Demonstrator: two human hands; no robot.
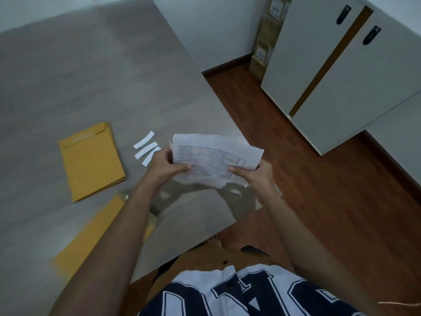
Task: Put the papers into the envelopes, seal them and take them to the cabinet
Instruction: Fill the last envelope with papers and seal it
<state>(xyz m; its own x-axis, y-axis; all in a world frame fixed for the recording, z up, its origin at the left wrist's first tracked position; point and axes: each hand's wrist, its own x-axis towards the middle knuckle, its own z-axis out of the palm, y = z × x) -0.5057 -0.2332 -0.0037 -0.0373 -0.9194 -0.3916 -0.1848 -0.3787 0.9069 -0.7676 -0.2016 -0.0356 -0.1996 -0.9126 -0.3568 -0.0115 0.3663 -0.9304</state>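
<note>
A grey worktop (95, 71) fills the left and middle of the room, its right edge running at a slant from far to near. On it, just right of centre, lie three small white paper strips (147, 148), side by side and all slanted the same way. To the right the floor (319, 185) is dark reddish-brown wood boards. Far off, in the gap against the pale wall (211, 33), brown cardboard boxes (265, 39) with white labels stand stacked one on another. At the near edge there is a white shirt (250, 295) with large dark blue letters.
</note>
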